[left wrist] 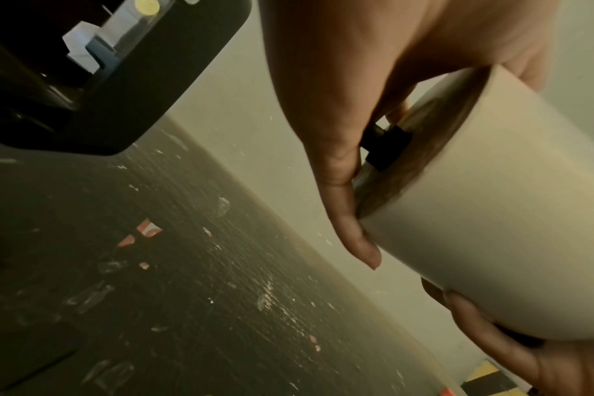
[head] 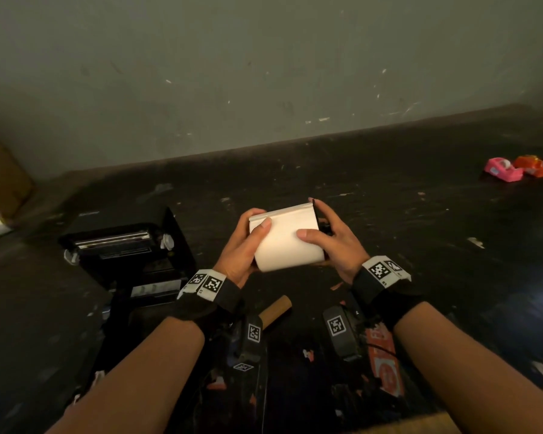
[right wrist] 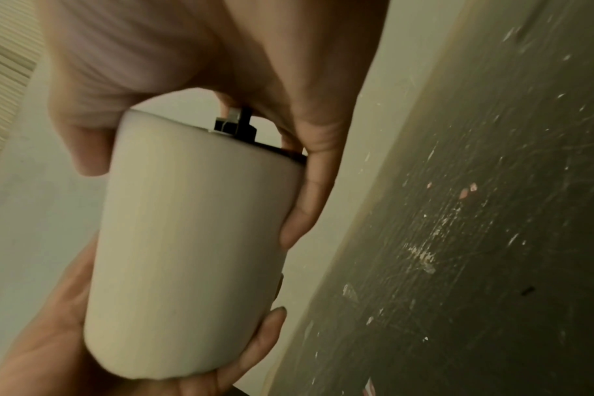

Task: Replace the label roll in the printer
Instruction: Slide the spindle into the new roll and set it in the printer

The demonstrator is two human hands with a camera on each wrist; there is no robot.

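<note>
White label roll [head: 287, 238] held above tabletop [head: 389, 214], long axis running left-right. Left hand [head: 243, 245] and right hand [head: 333, 242] each curl round an end. Printer [head: 129, 255] open, at left.

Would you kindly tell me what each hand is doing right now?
Left hand: grips one end of the white cylindrical paper label roll.
Right hand: grips the roll's other end.

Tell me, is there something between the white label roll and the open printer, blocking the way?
Nothing visible blocks it. Both hands hold the label roll above the table, and the printer stands open to its left with only bare dark table between.
</note>
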